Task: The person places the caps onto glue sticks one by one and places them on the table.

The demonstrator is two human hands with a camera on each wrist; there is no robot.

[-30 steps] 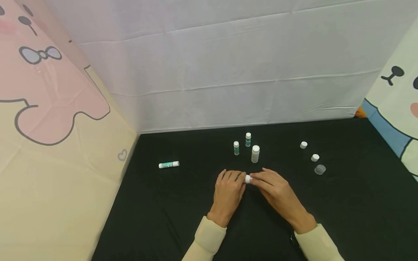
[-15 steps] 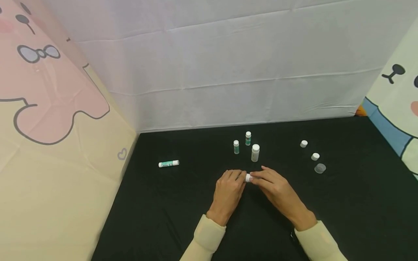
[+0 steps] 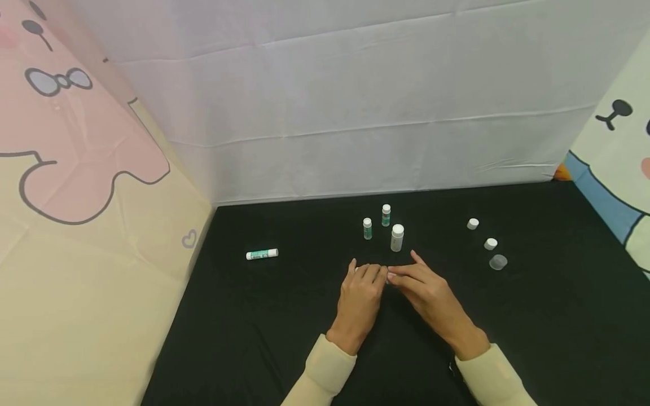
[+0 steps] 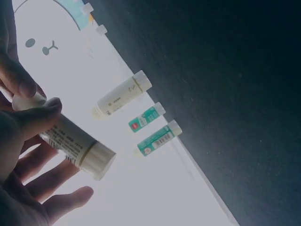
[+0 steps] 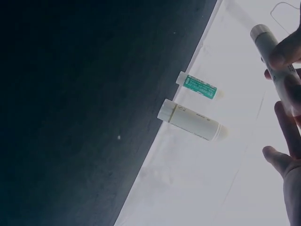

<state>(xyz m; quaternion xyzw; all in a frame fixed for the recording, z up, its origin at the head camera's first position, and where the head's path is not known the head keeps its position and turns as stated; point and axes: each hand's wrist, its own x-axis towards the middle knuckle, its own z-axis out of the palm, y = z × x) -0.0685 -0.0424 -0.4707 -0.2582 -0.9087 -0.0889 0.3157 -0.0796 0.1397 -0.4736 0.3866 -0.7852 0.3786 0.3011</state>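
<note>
In the head view my left hand (image 3: pixel 360 299) and right hand (image 3: pixel 429 293) meet over the front middle of the table. Between them is a white glue stick (image 4: pixel 70 141), mostly hidden from above. My left thumb lies along its printed body, some left fingers spread away from it. At the other end, my right fingers (image 4: pixel 18 77) pinch the stick. One right finger points up and away. Just beyond the hands stands a larger white glue stick (image 3: pixel 397 239), with two small green-labelled glue sticks (image 3: pixel 368 229) behind it, all upright.
Another green-labelled glue stick (image 3: pixel 262 254) lies on its side at the left. Toward the right rest two white caps (image 3: pixel 473 224) and a small translucent cup (image 3: pixel 498 262). A black cloth (image 3: pixel 244 327) covers the table, and pale fabric (image 3: pixel 315 113) hangs behind it.
My left hand has shifted slightly right along the glue stick, covering more of its white end. One right finger has lifted higher. The standing glue sticks stay put.
</note>
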